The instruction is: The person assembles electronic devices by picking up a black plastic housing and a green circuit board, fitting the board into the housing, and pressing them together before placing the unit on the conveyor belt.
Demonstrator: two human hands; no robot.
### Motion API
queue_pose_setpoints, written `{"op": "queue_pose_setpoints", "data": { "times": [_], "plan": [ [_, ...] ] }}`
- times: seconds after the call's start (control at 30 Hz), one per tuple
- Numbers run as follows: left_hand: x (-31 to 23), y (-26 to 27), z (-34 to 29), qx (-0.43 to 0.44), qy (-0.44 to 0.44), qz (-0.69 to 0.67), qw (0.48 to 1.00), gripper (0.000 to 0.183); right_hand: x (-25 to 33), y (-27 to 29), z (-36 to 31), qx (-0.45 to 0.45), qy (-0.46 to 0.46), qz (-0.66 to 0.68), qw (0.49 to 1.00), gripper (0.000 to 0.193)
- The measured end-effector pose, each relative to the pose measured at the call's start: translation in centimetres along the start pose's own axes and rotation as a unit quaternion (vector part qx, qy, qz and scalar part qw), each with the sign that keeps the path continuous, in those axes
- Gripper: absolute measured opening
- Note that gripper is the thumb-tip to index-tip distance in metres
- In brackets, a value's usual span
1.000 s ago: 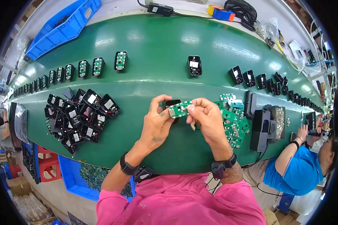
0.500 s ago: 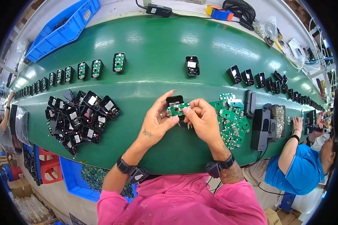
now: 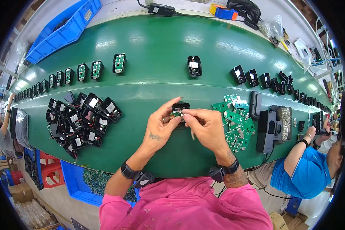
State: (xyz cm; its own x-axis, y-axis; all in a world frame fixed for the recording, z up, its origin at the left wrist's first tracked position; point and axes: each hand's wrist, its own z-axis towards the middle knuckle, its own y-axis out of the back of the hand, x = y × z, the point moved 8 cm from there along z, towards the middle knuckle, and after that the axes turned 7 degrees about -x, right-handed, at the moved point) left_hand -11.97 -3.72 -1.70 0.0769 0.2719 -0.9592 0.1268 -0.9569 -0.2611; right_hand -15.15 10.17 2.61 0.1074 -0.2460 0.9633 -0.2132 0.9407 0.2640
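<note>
In front of me, my left hand (image 3: 159,125) is closed round a small black plastic case (image 3: 181,106) with its open side up. A green circuit board (image 3: 175,114) shows at the mouth of the case between my left fingers and thumb, mostly covered by them. My right hand (image 3: 206,127) meets it from the right, its thumb and forefinger pinching a small white piece (image 3: 183,115) at the board's edge; its exact kind is too small to make out. Right of my hands lies a heap of green circuit boards (image 3: 237,126); left is a pile of black cases (image 3: 84,120) with wires.
Cases with boards (image 3: 119,63) form a row at the far left. Another case (image 3: 194,66) stands ahead; more cases (image 3: 253,78) line the right. A black device (image 3: 266,132) and a bin of small metal parts (image 3: 284,124) stand near a co-worker in blue (image 3: 304,172).
The board, broadly visible before in both hands, is now tilted and mostly hidden at the case. My right fingers have shifted left onto its edge. The co-worker's hand has moved.
</note>
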Motion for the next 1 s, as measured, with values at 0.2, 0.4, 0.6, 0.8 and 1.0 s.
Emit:
{"op": "queue_pose_setpoints", "data": {
  "times": [0.2,0.4,0.6,0.8,1.0],
  "plan": [
    [0.1,0.3,0.0,-0.007,-0.007,0.037,0.999,0.052,-0.6,-1.4,-0.3,0.060,-0.036,0.048,0.996,0.017],
    [-0.9,0.5,-0.3,-0.058,-0.054,0.040,0.996,0.051,-0.1,-0.8,-0.4,-0.017,0.024,0.025,0.999,0.014],
    [-2.1,1.2,-0.8,-0.100,-0.115,0.102,0.983,0.047,1.8,-1.0,-0.7,-0.043,0.196,-0.136,0.970,0.008],
    [-3.0,0.8,-0.9,-0.071,-0.165,0.177,0.968,0.047,1.5,-1.0,-0.2,0.001,0.156,-0.118,0.981,0.008],
    [-3.8,0.2,-1.2,-0.061,-0.216,0.228,0.947,0.046,1.2,-0.9,-0.1,0.017,0.153,-0.129,0.980,0.008]
  ]
}}
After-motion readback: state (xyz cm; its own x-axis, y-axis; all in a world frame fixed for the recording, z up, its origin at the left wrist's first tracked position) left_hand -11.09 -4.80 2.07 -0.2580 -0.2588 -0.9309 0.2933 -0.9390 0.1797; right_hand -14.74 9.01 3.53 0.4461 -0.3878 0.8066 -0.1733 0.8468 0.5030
